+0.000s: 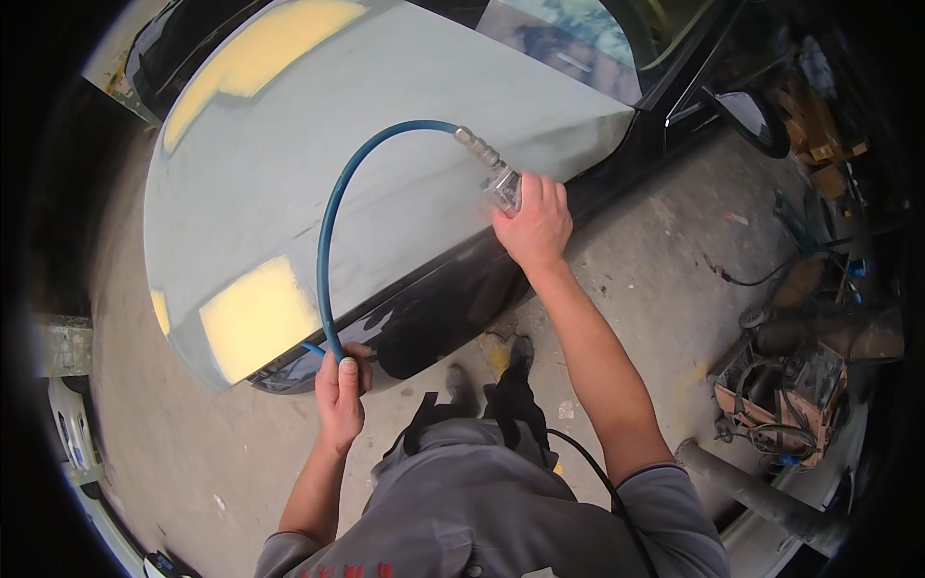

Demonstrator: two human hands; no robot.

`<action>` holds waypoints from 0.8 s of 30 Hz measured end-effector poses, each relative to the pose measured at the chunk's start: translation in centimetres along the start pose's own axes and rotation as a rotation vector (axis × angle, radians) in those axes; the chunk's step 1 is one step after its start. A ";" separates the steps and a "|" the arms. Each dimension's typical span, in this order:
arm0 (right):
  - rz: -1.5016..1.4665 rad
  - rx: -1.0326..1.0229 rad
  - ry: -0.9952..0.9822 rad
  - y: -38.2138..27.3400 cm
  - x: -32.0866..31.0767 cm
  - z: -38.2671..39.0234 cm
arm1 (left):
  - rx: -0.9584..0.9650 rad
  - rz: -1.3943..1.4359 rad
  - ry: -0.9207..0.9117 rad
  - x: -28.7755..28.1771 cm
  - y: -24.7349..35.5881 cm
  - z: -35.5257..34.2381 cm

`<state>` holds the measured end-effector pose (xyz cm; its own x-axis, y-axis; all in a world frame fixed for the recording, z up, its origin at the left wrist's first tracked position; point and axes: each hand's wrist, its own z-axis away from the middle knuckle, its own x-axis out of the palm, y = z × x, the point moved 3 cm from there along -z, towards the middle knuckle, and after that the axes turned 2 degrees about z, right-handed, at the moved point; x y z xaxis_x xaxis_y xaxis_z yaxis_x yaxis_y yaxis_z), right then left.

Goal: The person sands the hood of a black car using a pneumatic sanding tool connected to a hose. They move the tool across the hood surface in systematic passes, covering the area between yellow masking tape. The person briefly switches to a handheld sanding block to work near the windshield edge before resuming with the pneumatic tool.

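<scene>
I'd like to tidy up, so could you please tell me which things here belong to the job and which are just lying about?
In use:
- silver tool, in the right hand
- blue hose, in the left hand
- grey car panel

Apparently lying about:
- cluttered box
- grey pipe

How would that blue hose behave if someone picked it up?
The hose is probably springy rather than floppy, since it bows in a smooth arch between the left hand and the tool. Its metal fitting likely makes the tool end heavier. Its smooth-looking surface might slip somewhat.
</scene>
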<state>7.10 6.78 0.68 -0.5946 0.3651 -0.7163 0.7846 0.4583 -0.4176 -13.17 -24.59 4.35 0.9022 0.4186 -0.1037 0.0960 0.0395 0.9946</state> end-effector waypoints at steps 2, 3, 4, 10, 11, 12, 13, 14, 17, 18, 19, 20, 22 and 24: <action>0.021 0.005 0.019 2.6 0.1 -1.5 | -0.022 -0.038 -0.002 0.4 0.3 -1.6; 0.033 -0.005 0.014 3.6 0.1 -2.2 | -0.011 -0.061 0.003 0.5 0.4 -2.2; 0.046 -0.013 0.010 4.5 0.0 -3.1 | -0.032 -0.062 0.001 0.6 0.6 -2.8; 0.077 -0.002 -0.118 3.3 0.3 -5.4 | -0.066 -0.005 0.038 -0.5 1.6 -3.6; 0.066 -0.014 -0.121 1.4 0.3 -4.7 | -0.061 0.018 0.068 -1.0 1.5 -3.2; 0.054 -0.031 -0.131 -0.4 0.7 -3.7 | -0.046 0.027 0.099 -1.5 1.4 -2.6; 0.046 -0.050 -0.135 -1.9 1.2 -2.7 | -0.025 0.039 0.127 -1.9 1.3 -2.0; 0.041 -0.068 -0.139 -3.6 1.4 -1.7 | -0.006 0.054 0.152 -2.3 1.2 -1.3; -0.006 -0.110 -0.176 -9.2 2.0 0.9 | 0.033 0.089 0.213 -3.4 0.6 1.3; -0.024 -0.133 -0.201 -11.0 2.3 1.5 | 0.056 0.105 0.227 -3.7 0.4 2.2; -0.048 -0.163 -0.216 -12.7 2.7 2.3 | 0.061 0.133 0.258 -3.8 0.3 3.0; -0.073 -0.190 -0.229 -14.3 3.1 2.9 | 0.087 0.132 0.277 -4.3 0.0 3.8; -0.068 -0.234 -0.294 -17.6 3.9 3.8 | 0.139 0.133 0.312 -5.1 -0.8 5.2; -0.088 -0.309 -0.302 -20.1 4.2 4.5 | 0.130 0.150 0.345 -5.4 -0.5 6.1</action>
<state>-10.38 -4.54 3.59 -0.5425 0.0813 -0.8361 0.6166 0.7145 -0.3306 -15.51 -32.36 4.37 0.7183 0.6919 0.0727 0.0459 -0.1514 0.9874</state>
